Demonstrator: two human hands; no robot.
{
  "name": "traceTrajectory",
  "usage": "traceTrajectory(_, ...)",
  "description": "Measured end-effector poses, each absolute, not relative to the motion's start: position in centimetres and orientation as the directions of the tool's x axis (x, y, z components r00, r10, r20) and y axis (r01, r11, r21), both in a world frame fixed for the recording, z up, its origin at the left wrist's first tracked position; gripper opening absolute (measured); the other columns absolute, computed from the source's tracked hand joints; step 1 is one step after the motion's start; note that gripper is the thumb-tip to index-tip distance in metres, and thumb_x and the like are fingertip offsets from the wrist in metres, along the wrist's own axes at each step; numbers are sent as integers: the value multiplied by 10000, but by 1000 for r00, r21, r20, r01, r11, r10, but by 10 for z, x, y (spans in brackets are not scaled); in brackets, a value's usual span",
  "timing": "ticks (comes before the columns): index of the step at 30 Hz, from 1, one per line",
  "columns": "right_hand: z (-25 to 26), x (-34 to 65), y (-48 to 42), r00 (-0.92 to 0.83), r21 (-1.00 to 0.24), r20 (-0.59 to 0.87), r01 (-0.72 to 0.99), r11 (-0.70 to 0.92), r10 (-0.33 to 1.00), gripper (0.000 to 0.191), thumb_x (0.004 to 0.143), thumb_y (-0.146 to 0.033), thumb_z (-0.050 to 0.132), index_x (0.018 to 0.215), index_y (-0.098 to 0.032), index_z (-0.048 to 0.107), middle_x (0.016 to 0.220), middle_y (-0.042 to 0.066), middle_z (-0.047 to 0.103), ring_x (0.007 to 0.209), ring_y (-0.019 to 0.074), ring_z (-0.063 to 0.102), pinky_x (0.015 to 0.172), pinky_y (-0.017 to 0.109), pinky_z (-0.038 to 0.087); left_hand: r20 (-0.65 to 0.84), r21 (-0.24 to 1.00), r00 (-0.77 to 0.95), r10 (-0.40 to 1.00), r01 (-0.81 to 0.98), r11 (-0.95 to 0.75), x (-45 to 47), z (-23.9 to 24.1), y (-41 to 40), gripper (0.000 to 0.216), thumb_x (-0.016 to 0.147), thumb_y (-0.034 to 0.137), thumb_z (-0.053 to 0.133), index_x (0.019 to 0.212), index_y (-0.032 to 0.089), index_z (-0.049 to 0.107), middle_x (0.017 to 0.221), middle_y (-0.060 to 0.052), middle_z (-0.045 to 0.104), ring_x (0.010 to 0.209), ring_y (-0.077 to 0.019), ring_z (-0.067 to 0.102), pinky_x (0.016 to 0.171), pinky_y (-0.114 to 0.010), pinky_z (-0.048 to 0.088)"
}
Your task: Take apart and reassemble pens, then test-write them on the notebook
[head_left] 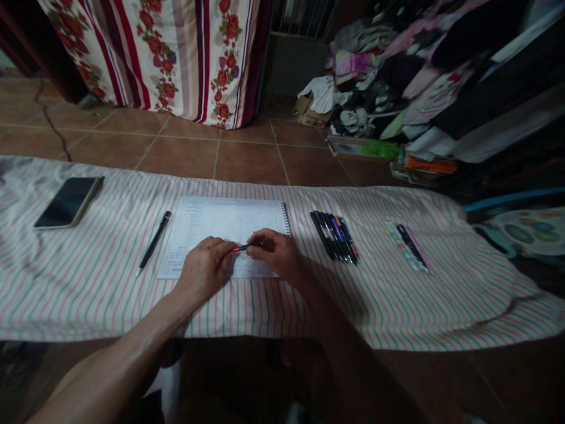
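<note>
Over the notebook (225, 213), the left hand (203, 260) and right hand (279, 252) are holding a pen (243, 247), each grip closed, pinching one end. A second pen (153, 242) is lying left of the notebook, grouped pens (334, 237) right.

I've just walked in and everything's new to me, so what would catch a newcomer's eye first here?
Probably the curtain with red roses and bold stripes, at upper left beyond the striped tablecloth. Next, the left hand and right hand, both holding a pen over the spiral notebook near the centre. Then the heap of clothes at upper right.
</note>
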State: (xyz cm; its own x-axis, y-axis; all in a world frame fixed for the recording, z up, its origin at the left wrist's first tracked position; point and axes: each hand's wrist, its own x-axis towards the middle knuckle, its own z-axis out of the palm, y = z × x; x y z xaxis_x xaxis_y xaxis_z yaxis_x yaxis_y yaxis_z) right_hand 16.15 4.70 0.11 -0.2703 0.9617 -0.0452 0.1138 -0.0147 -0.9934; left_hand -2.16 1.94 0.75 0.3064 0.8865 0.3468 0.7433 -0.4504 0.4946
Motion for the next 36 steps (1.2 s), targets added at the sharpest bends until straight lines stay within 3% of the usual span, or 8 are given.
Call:
traceTrajectory(7, 3, 161, 45, -291, -956, 65, 257, 144, 954, 109, 728, -300, 657, 791, -212, 666, 793, 12, 671, 757, 159, 626, 724, 303, 484, 367, 393, 380, 849, 764, -512, -23, 8, 21, 273, 913, 267, 429, 936, 160, 680, 827, -86, 679, 790, -207, 573, 707, -339, 486)
traceTrajectory(14, 7, 160, 42, -293, -921, 39, 361, 148, 955, 187, 789, -374, 590, 746, -204, 655, 597, -14, 609, 576, 124, 575, 567, 251, 440, 388, 324, 400, 830, 784, -530, -20, 10, 20, 253, 913, 247, 432, 949, 178, 673, 791, -61, 655, 772, -185, 551, 686, -309, 476)
traceTrajectory(20, 11, 156, 39, -239, -973, -77, 230, -20, 968, 171, 761, -365, 609, 837, -212, 606, 544, -45, 583, 485, 104, 575, 493, 221, 451, 404, 280, 413, 816, 794, -540, -18, 10, 19, 233, 899, 220, 451, 953, 158, 669, 788, -69, 646, 772, -201, 543, 668, -313, 472)
traceTrajectory(27, 6, 153, 42, -222, -990, -115, 108, -93, 968, 202, 751, -394, 617, 738, -194, 584, 493, -53, 569, 424, 88, 549, 423, 194, 422, 385, 374, 363, 848, 779, -503, -18, 5, 19, 238, 896, 224, 449, 973, 161, 666, 823, -75, 660, 790, -202, 567, 707, -322, 482)
traceTrajectory(36, 11, 162, 42, -343, -956, -210, -124, -266, 915, 302, 670, -352, 724, 880, -158, 629, 674, 14, 699, 643, 128, 674, 655, 271, 546, 372, 503, 278, 886, 741, -444, -18, 5, 20, 210, 872, 219, 482, 935, 169, 676, 811, -68, 679, 777, -200, 596, 700, -318, 476)
